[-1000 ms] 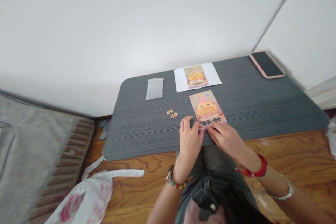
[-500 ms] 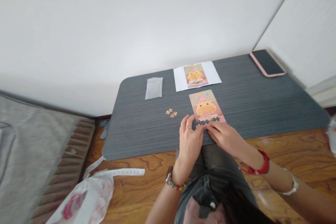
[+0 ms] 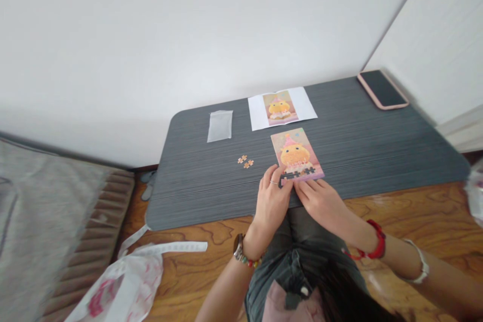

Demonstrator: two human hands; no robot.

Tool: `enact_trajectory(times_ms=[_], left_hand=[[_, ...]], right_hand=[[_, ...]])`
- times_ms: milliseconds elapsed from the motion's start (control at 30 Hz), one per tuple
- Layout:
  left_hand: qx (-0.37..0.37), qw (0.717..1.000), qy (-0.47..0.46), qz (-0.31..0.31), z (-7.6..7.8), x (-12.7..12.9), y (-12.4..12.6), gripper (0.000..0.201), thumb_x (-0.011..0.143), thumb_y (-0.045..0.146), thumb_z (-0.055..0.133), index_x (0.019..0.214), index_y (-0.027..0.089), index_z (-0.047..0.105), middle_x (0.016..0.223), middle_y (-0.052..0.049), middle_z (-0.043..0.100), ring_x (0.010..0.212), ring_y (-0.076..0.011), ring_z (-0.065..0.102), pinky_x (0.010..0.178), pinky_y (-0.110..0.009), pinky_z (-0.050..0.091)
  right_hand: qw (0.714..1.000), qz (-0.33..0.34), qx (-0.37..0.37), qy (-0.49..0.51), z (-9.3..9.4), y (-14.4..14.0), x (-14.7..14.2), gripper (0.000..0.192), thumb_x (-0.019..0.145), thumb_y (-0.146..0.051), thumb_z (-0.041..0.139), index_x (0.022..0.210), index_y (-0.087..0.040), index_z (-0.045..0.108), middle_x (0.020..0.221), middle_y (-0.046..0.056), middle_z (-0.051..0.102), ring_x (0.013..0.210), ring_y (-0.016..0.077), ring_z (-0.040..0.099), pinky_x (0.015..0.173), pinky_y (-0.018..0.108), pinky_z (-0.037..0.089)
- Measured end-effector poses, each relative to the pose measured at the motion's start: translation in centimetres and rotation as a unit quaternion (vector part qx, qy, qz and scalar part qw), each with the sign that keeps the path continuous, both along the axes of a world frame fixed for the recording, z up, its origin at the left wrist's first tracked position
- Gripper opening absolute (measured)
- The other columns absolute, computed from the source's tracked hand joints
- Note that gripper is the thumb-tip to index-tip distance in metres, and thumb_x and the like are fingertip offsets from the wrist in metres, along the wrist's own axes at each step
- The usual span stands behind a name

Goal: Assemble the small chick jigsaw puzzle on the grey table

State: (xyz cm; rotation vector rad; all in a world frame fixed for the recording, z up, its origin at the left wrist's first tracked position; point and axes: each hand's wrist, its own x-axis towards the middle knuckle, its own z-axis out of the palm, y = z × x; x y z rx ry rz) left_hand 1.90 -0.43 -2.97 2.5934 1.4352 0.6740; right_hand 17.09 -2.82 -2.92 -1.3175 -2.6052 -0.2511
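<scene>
A small jigsaw puzzle (image 3: 296, 153) with a yellow chick picture lies on the dark grey table (image 3: 377, 146). Dark gaps show in its bottom row. My left hand (image 3: 271, 198) rests at the puzzle's near left corner, thumb and forefinger touching the edge. The fingers of my right hand (image 3: 320, 201) lie flat against the puzzle's near edge. I see no piece in either hand. Two loose puzzle pieces (image 3: 245, 162) lie just left of the puzzle.
A printed reference sheet (image 3: 281, 108) and a small clear bag (image 3: 220, 126) lie farther back. A pink-cased phone (image 3: 383, 89) sits at the far right corner. On the wooden floor lie a white plastic bag (image 3: 121, 287) and a grey mattress (image 3: 45, 221).
Both hands slid slightly toward me along the puzzle's near edge, uncovering more of its bottom row. The view shifted a little.
</scene>
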Motion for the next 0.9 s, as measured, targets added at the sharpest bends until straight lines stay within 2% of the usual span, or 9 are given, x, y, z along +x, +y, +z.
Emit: enact_trajectory(times_ms=[133, 300, 400, 567, 767, 900], left_hand=[[0.0, 1.0, -0.003, 0.0, -0.2, 0.0, 0.0, 0.016, 0.086, 0.013, 0.048, 0.089, 0.02, 0.062, 0.12, -0.007, 0.05, 0.117, -0.0251, 0.04, 0.093, -0.043, 0.046], [0.001, 0.999, -0.03, 0.014, -0.2, 0.2, 0.1, 0.012, 0.082, 0.015, 0.055, 0.09, 0.019, 0.062, 0.12, -0.008, 0.047, 0.116, -0.0261, 0.04, 0.094, -0.044, 0.045], [0.009, 0.999, -0.035, 0.016, -0.2, 0.4, 0.3, 0.01, 0.082, 0.015, 0.055, 0.086, 0.019, 0.063, 0.12, -0.008, 0.046, 0.116, -0.0268, 0.039, 0.094, -0.044, 0.045], [0.007, 0.999, -0.036, 0.02, -0.2, 0.6, 0.6, 0.012, 0.082, 0.014, 0.055, 0.078, 0.02, 0.065, 0.12, -0.007, 0.047, 0.116, -0.0261, 0.039, 0.095, -0.044, 0.046], [0.003, 1.0, -0.024, 0.016, -0.1, 0.7, 0.8, 0.013, 0.082, 0.013, 0.055, 0.075, 0.019, 0.065, 0.122, -0.007, 0.047, 0.117, -0.0269, 0.037, 0.094, -0.043, 0.046], [-0.009, 0.999, -0.026, 0.017, 0.0, 0.5, 0.7, 0.009, 0.08, 0.014, 0.059, 0.083, 0.019, 0.065, 0.121, -0.007, 0.047, 0.116, -0.0268, 0.04, 0.095, -0.044, 0.045]], right_hand=[[0.999, 0.0, -0.029, 0.03, 0.3, 0.5, 0.5, 0.026, 0.083, -0.005, 0.041, 0.093, -0.011, 0.065, 0.088, 0.013, 0.063, 0.079, 0.0231, 0.057, 0.071, 0.037, 0.045], [0.98, -0.061, -0.056, 0.182, -0.3, 2.2, 4.9, 0.027, 0.089, -0.019, 0.043, 0.109, -0.014, 0.06, 0.098, 0.011, 0.061, 0.089, 0.021, 0.057, 0.078, 0.036, 0.047], [0.971, -0.065, -0.064, 0.222, -1.2, 2.5, 6.6, 0.023, 0.089, -0.025, 0.046, 0.104, -0.019, 0.062, 0.095, 0.009, 0.06, 0.087, 0.0196, 0.057, 0.079, 0.035, 0.049], [0.963, -0.056, -0.04, 0.261, -2.1, 2.3, 6.1, 0.02, 0.089, -0.023, 0.046, 0.091, -0.018, 0.066, 0.092, 0.007, 0.063, 0.087, 0.018, 0.059, 0.079, 0.034, 0.05], [0.959, -0.06, -0.014, 0.275, -2.5, 2.3, 5.5, 0.02, 0.089, -0.022, 0.046, 0.088, -0.018, 0.066, 0.091, 0.007, 0.064, 0.086, 0.0183, 0.059, 0.08, 0.036, 0.051], [0.96, -0.06, -0.014, 0.273, -2.4, 2.3, 5.6, 0.021, 0.089, -0.021, 0.045, 0.088, -0.018, 0.066, 0.091, 0.008, 0.063, 0.086, 0.0184, 0.059, 0.079, 0.036, 0.051]])
